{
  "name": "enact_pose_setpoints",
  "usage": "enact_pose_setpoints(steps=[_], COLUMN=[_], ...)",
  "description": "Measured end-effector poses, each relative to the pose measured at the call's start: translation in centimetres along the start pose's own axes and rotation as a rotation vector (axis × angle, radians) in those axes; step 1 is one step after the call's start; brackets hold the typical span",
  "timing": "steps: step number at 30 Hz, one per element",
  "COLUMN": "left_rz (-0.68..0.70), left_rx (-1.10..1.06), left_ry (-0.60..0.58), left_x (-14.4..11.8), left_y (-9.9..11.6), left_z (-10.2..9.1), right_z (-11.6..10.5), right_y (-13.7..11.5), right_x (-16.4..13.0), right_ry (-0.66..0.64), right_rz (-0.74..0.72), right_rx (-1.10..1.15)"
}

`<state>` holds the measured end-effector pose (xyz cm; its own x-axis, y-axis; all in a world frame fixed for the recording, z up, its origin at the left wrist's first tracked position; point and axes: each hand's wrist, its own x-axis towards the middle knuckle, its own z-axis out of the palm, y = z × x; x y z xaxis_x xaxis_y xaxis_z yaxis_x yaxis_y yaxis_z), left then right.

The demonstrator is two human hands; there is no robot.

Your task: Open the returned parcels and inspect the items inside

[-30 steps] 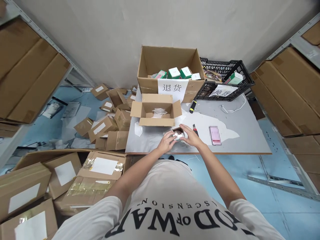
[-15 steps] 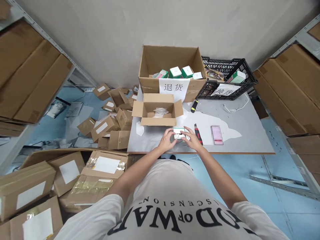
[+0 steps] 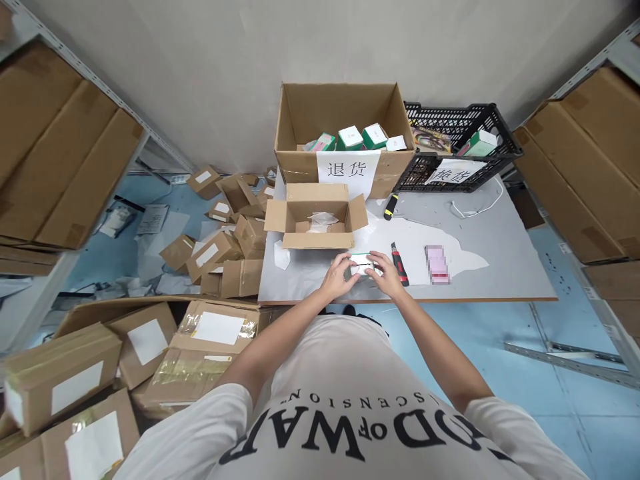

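Observation:
Near the front edge of the grey table (image 3: 480, 283), a small white-and-green box (image 3: 361, 264) is held between my two hands. My left hand (image 3: 339, 276) grips its left side, and my right hand (image 3: 387, 275) grips its right side. A dark slit shows across the white face of the box, between the fingers. Just right of my right hand lies a red-and-black utility knife (image 3: 399, 264). Behind my hands stands an open cardboard box (image 3: 318, 240) with some crumpled clear wrapping (image 3: 323, 220) inside.
A large carton (image 3: 300, 163) with green-and-white boxes stands at the back, beside a black plastic crate (image 3: 465, 181). A yellow-and-black knife (image 3: 391, 207) and a pink item (image 3: 438, 265) lie on the table. Many parcels (image 3: 215, 327) crowd the left; stacked cartons (image 3: 590, 173) stand right.
The dark slit across the box's white face now looks narrower, with my fingers shifted slightly on it. The whole view has moved a little; the other things lie as before.

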<state>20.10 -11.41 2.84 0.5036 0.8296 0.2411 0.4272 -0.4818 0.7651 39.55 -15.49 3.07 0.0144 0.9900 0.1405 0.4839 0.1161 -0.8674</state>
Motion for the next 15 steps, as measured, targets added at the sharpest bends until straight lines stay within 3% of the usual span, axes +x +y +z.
enact_pose_setpoints(steps=[5,11,15], left_rz=[0.034,0.009,0.001], left_rx=[-0.053,-0.081,-0.066], left_ry=[0.077,0.153,0.180], left_x=[-0.2,-0.9,-1.1], left_y=[-0.2,0.4,0.7], left_z=[0.2,0.6,0.8], right_z=[-0.7,-1.5,-2.0], right_y=[-0.3,-0.3,-0.7], right_x=[0.2,0.8,1.1], right_ry=[-0.079,-0.056,-0.132], right_rz=[-0.080,-0.078,-0.086], right_rx=[-0.038,-0.085,-0.110])
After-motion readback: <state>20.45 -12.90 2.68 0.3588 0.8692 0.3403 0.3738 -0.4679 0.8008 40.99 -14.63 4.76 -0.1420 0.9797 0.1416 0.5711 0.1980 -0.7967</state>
